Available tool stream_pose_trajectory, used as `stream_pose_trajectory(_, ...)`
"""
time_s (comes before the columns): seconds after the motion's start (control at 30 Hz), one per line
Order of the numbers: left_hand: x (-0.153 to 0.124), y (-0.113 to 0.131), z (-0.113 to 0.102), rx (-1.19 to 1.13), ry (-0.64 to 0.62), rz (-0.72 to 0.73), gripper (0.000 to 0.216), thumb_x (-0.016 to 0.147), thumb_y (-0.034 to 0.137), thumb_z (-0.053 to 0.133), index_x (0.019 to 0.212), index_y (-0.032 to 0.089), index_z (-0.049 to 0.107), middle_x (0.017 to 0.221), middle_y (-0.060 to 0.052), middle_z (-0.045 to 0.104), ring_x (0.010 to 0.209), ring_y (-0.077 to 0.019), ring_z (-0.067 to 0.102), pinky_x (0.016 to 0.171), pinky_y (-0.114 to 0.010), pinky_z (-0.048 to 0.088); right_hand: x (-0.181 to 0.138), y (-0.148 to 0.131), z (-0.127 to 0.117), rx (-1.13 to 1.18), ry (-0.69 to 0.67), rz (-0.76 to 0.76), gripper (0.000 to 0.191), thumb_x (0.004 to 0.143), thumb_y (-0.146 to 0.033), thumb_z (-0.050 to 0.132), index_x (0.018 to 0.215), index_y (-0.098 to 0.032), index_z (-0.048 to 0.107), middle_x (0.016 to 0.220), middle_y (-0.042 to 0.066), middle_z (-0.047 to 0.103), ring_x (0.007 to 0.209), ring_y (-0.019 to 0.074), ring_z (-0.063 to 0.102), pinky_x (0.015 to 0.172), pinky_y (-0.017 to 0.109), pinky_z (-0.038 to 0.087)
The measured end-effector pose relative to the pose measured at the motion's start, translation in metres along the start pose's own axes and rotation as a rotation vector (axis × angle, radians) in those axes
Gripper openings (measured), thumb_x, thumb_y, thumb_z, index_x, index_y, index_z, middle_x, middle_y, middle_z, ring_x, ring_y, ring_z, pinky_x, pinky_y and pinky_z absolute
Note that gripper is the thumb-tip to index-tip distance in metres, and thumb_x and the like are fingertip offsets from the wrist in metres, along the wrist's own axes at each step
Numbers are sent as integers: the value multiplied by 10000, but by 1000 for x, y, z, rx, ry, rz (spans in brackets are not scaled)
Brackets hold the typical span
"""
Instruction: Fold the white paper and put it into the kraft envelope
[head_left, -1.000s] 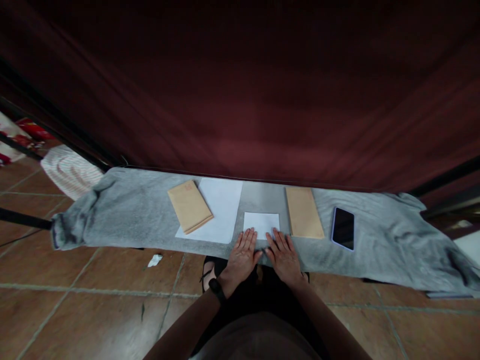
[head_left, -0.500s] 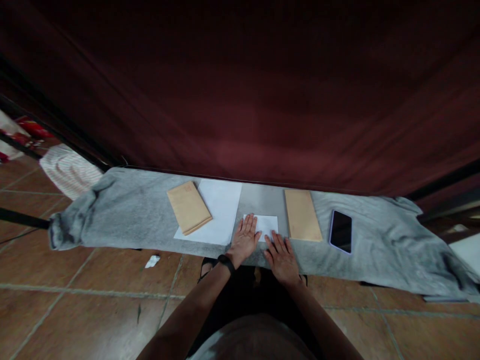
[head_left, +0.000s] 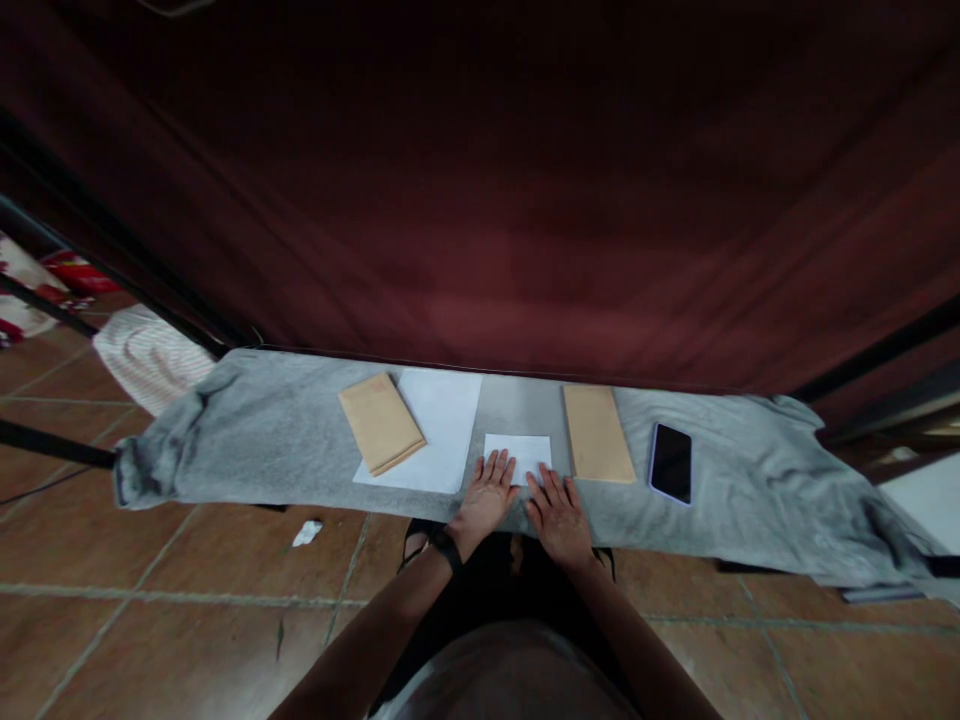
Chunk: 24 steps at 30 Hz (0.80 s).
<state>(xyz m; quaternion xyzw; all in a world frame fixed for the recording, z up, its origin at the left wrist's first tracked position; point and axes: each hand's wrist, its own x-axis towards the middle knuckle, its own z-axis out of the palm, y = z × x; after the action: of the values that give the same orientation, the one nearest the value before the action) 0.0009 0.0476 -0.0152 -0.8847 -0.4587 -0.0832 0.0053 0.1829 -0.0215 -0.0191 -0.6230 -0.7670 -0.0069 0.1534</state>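
A small folded-looking sheet of white paper [head_left: 519, 450] lies on the grey cloth in front of me. My left hand [head_left: 487, 497] rests flat on its left part, fingers stretched out; a black band is round that wrist. On the paper's lower right lies my right hand [head_left: 559, 515], fingers spread, palm down. To the left, a stack of brown envelopes [head_left: 382, 422] overlaps larger white sheets [head_left: 448, 415]. More brown envelopes [head_left: 598, 432] lie just beyond my right hand.
A phone [head_left: 671, 463] with a pale purple edge lies to the right on the grey cloth [head_left: 277, 440]. Behind the narrow surface hangs a dark red curtain [head_left: 517, 240]. A scrap of white paper [head_left: 307, 533] is on the tiled floor [head_left: 225, 570]. Dark bars stand at both sides.
My left hand has slid a little toward me along the small paper, uncovering more of its upper edge. My right hand stays near its lower right. The whole view has shifted slightly.
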Motion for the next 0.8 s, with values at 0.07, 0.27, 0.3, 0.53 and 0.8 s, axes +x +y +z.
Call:
stream_pose_trajectory(0.07, 2, -1, -2, 7, -18, 16, 502, 967, 183, 382, 1456, 173, 495, 1522, -151, 510, 1443, -307, 437, 1140, -571, 411, 0, -1, 0, -6, 11, 6, 523, 1058, -462, 357, 1559, -314, 379, 1611, 65, 398, 1462, 263, 403, 1215, 491, 228)
stream_pose_trajectory(0.27, 6, 5, -3, -29, -75, 15, 682, 823, 14, 291, 1428, 208, 538, 1502, -170, 524, 1419, -312, 459, 1121, -641, 414, 1, 1, 3, -23, 24, -14, 522, 1059, -457, 353, 1545, -275, 413, 1608, 88, 400, 1462, 260, 399, 1210, 487, 222)
stream_pose_trajectory(0.3, 5, 8, -2, -35, -92, 10, 688, 820, 17, 281, 1436, 198, 530, 1511, -180, 510, 1423, -320, 450, 1119, -656, 405, 1, 2, 3, -30, 26, -20, 527, 1057, -456, 361, 1546, -266, 411, 1606, 95, 401, 1464, 262, 395, 1207, 496, 224)
stream_pose_trajectory(0.53, 9, 24, -3, -4, -155, -32, 676, 830, 9, 262, 1439, 157, 517, 1494, -216, 516, 1423, -339, 447, 1108, -677, 401, -1, 3, 0, -44, 4, -38, 513, 1055, -380, 391, 1545, -230, 417, 1589, 119, 426, 1437, 284, 427, 1194, 509, 243)
stream_pose_trajectory(0.8, 5, 27, -13, 24, -175, -18, 594, 866, -4, 353, 1444, 30, 487, 1477, -268, 514, 1422, -353, 455, 1116, -588, 429, 5, 5, -7, -21, -23, -25, 484, 1048, -378, 398, 1492, -210, 495, 1561, 118, 471, 1389, 289, 472, 1178, 497, 253)
